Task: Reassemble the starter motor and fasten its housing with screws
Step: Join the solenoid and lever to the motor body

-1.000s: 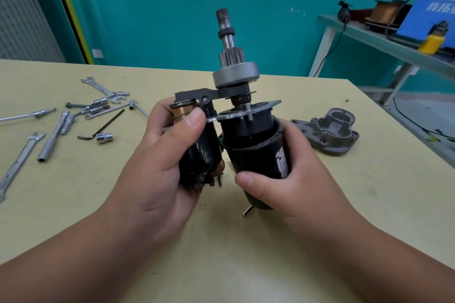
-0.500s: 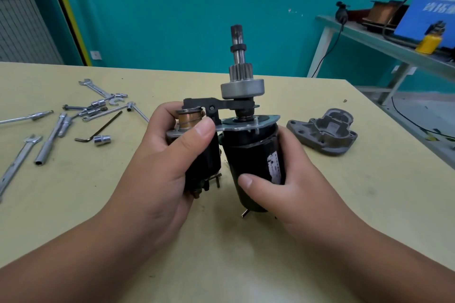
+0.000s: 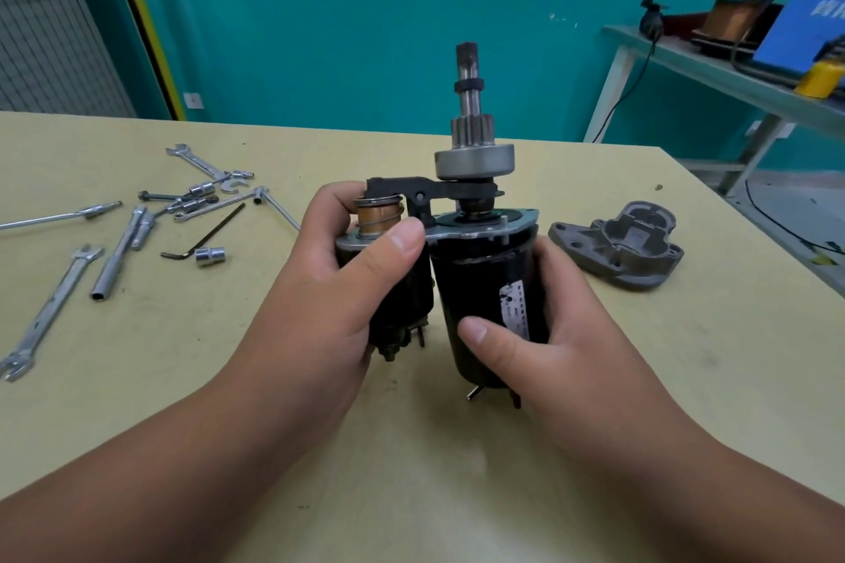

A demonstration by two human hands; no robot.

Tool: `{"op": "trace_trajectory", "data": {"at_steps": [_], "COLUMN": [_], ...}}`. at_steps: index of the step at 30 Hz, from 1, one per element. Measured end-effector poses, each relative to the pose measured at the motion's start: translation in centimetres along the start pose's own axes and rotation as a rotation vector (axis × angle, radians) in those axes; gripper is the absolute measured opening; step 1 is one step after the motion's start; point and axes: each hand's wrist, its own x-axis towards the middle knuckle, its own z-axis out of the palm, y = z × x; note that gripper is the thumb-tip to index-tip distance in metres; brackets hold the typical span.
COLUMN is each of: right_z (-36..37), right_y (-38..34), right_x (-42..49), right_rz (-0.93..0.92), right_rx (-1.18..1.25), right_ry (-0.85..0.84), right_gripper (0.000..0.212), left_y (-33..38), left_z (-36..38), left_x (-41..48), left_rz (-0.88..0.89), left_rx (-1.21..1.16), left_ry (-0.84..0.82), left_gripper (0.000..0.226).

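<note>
In the head view, the starter motor stands shaft-up over the near middle of the table. Over the last second it has come down from a left-leaning tilt to near upright. The mounting plate now lies almost flat on the rim of the motor body, where it earlier sat cocked with a gap. That suggests the plate is nearly seated (a thin seam still shows at the rim), so the grey housing, lying apart on the right, looks like the next piece to go on. The left hand curls round the solenoid, with its thumb on the top flange. The right hand grips the motor body, thumb across its front. Unlike in the earlier frame, the copper plunger shows clear above the thumb, and the fork lever runs level towards the pinion. The wrenches and hex key at far left lie unmoved.
</note>
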Motion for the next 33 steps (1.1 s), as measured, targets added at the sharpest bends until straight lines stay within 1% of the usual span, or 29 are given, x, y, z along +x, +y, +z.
{"op": "trace_trajectory", "data": {"at_steps": [4, 7, 11, 15, 19, 24, 28, 30, 33], "right_z": [0.0, 0.0, 0.3, 0.6, 0.6, 0.0, -0.6, -0.9, -1.0], "right_y": [0.1, 0.1, 0.2, 0.4, 0.6, 0.5, 0.0, 0.0, 0.0], "right_x": [0.1, 0.1, 0.0, -0.1, 0.3, 1.0, 1.6, 1.8, 1.9], "right_rz": [-0.018, -0.013, 0.009, 0.02, 0.001, 0.015, -0.031, -0.03, -0.012], "right_rx": [0.017, 0.021, 0.054, 0.086, 0.102, 0.108, 0.092, 0.103, 0.123], "right_ry": [0.007, 0.014, 0.008, 0.02, 0.007, -0.072, -0.195, -0.242, -0.258], "right_gripper": [0.054, 0.059, 0.067, 0.07, 0.07, 0.07, 0.051, 0.054, 0.057], "left_y": [0.2, 0.4, 0.7, 1.2, 1.3, 1.5, 1.6, 1.7, 2.1], "left_z": [-0.5, -0.7, -0.9, -1.3, -1.8, -1.9, -1.9, -2.0, -2.0], "left_x": [0.1, 0.2, 0.3, 0.4, 1.0, 1.0, 1.0, 0.9, 0.7], "left_rz": [0.072, 0.103, 0.193, 0.266, 0.261, 0.253, 0.252, 0.247, 0.227], "left_rx": [0.167, 0.249, 0.358, 0.513, 0.54, 0.522, 0.511, 0.506, 0.487], "left_ry": [-0.011, -0.043, -0.122, -0.192, -0.21, -0.246, -0.296, -0.327, -0.354], "left_gripper": [0.036, 0.035, 0.026, 0.033, 0.038, 0.041, 0.041, 0.042, 0.039]}}
